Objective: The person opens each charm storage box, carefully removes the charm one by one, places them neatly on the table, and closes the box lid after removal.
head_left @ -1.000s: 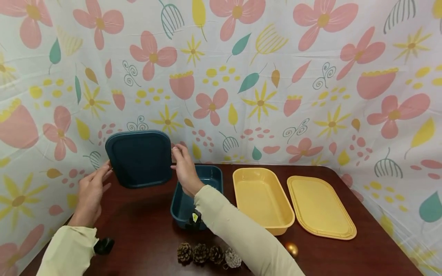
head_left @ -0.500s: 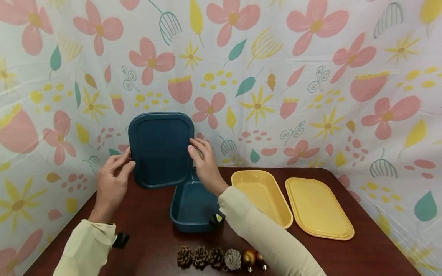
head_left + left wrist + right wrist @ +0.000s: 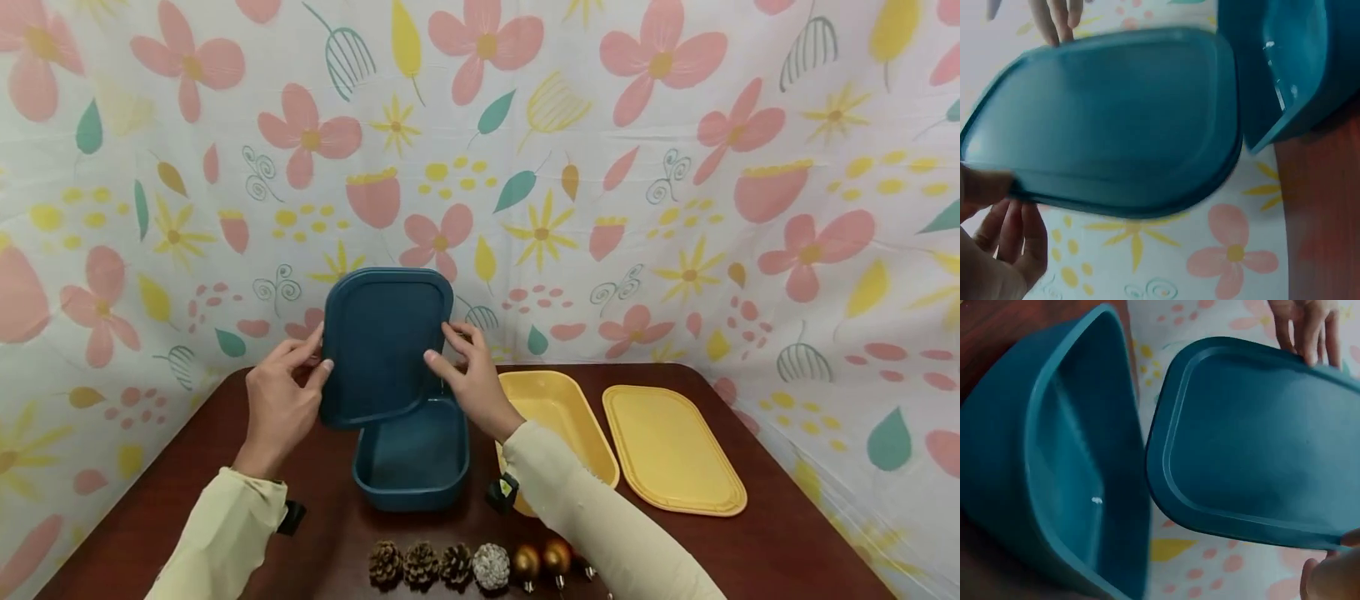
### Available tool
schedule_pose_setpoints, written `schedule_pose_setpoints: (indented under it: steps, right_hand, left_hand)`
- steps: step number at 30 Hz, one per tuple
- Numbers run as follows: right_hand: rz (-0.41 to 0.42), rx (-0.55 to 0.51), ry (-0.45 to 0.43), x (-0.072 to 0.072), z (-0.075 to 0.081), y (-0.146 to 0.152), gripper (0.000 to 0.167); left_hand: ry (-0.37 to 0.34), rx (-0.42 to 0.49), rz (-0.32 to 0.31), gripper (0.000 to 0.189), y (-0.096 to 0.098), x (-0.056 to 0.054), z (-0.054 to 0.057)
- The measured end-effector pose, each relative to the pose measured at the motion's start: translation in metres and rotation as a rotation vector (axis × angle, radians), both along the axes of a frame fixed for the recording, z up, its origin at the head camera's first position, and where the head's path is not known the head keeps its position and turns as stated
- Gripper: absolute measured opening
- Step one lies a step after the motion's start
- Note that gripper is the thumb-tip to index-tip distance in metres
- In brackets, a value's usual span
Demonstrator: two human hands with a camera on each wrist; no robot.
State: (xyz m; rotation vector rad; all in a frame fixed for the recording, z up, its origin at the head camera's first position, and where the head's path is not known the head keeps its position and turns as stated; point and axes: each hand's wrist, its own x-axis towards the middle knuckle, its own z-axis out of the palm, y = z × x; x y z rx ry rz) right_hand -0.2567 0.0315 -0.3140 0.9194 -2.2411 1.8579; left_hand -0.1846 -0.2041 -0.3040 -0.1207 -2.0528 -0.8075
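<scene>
A dark blue lid (image 3: 386, 346), rectangular with rounded corners, is held tilted up above the table. My left hand (image 3: 283, 398) pinches its left edge between thumb and fingers; in the left wrist view that thumb (image 3: 988, 186) lies over the rim. On the opposite edge my right hand (image 3: 476, 375) grips it the same way. Below and behind the lid stands a deep blue box (image 3: 412, 454), its far part hidden by the lid. The right wrist view shows the box (image 3: 1063, 469) open at the top, with the lid (image 3: 1260, 450) beside its rim.
Right of the blue box is a yellow box (image 3: 570, 408), partly behind my right sleeve, then a flat yellow lid (image 3: 675, 450). Along the front lie several brown pine cones (image 3: 422, 565), a silvery ball (image 3: 491, 567) and copper-coloured ornaments (image 3: 557, 557). A flowered cloth (image 3: 540, 208) hangs behind the table.
Both hands have carried the blue lid rightward from the left side, first up and then lower, so it now overlaps the back of the blue box. The view has shifted slightly.
</scene>
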Motion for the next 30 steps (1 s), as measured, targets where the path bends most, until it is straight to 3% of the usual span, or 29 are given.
schedule_pose_setpoints:
  steps: [3,7,10,12,15,18,20,23,27,30]
  right_hand:
    - [0.049,-0.038,-0.015,-0.007,-0.001,-0.003,0.060]
    - [0.059,0.024,-0.024,-0.017,0.000,-0.018,0.061]
    - [0.009,0.106,-0.075,-0.021,-0.007,-0.030,0.067]
    - [-0.032,0.124,-0.138,-0.022,-0.015,-0.033,0.070]
    - [-0.060,0.058,-0.258,-0.020,-0.026,-0.033,0.066]
    - [-0.014,-0.048,-0.330,-0.018,-0.027,-0.032,0.058]
    - [0.053,-0.127,-0.353,-0.015,-0.024,-0.032,0.054]
    - [0.138,-0.218,-0.366,-0.011,-0.015,-0.037,0.051]
    - [0.175,-0.285,-0.365,-0.005,-0.007,-0.044,0.049]
    - [0.205,-0.311,-0.358,-0.001,-0.008,-0.046,0.049]
  left_hand:
    - [0.035,-0.083,-0.023,0.037,0.012,-0.008,0.000]
    - [-0.069,-0.140,-0.062,0.036,0.026,-0.026,0.008]
    - [-0.255,-0.153,-0.048,0.027,0.028,-0.043,0.010]
    - [-0.400,-0.201,-0.043,0.027,0.027,-0.050,0.004]
    - [-0.603,-0.209,-0.079,0.034,0.027,-0.049,-0.012]
    - [-0.716,-0.108,-0.158,0.042,0.030,-0.042,-0.020]
    - [-0.735,-0.023,-0.204,0.042,0.034,-0.036,-0.019]
    - [-0.692,0.033,-0.231,0.042,0.040,-0.030,-0.011]
    - [-0.618,-0.002,-0.161,0.042,0.045,-0.027,0.002]
    - [-0.620,0.010,-0.103,0.041,0.045,-0.024,0.005]
